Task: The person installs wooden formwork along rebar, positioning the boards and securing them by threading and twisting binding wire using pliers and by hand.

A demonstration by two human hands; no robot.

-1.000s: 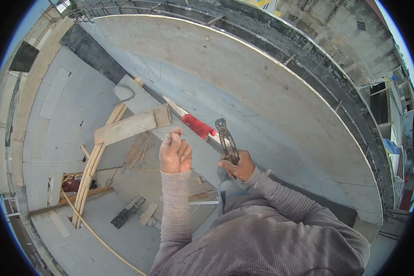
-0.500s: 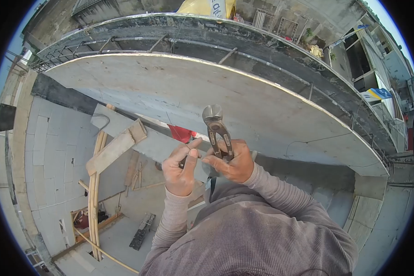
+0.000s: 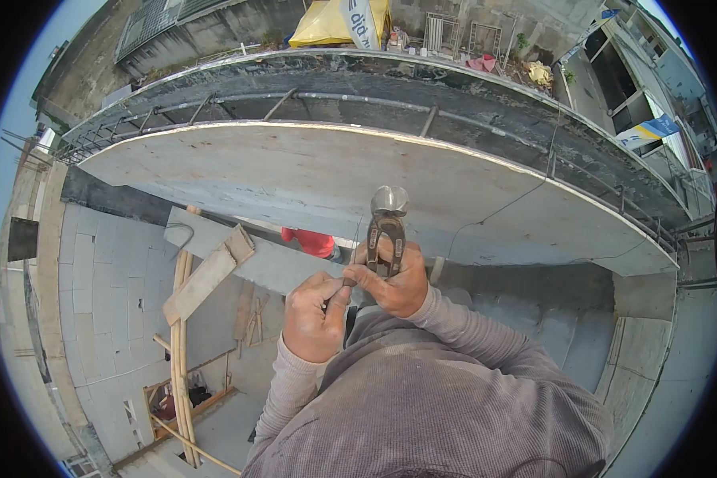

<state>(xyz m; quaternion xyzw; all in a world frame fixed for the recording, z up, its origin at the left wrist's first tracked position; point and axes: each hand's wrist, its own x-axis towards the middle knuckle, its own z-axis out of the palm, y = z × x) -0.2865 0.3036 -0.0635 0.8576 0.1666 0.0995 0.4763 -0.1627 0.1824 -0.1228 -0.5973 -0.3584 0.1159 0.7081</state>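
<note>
My right hand point(image 3: 398, 285) is wrapped around the handles of a pair of end-cutting pincers point(image 3: 388, 227). The rounded metal head points up and away from me. Beside it, my left hand point(image 3: 317, 315) is closed with thumb and fingers pinched, its fingertips meeting the right hand's fingertips. What sits inside the left hand is mostly hidden; a small dark bit shows between its fingers. A thin wire-like line point(image 3: 357, 239) rises just left of the pincers. Both hands are in front of my chest, before a long curved panel point(image 3: 295, 167).
Metal bars point(image 3: 350, 99) run between the panel and a dark outer wall point(image 3: 454, 80). Loose wire point(image 3: 502, 209) hangs over the panel's right side. At left are a short plank point(image 3: 207, 275), bamboo poles point(image 3: 180, 358) and a floor opening point(image 3: 167, 406). Something red point(image 3: 311, 241) shows below the panel.
My hands have come together, the left fingertips now meeting the right. The pincers have shifted slightly right and are more upright. The view has tilted up, showing more beyond the wall.
</note>
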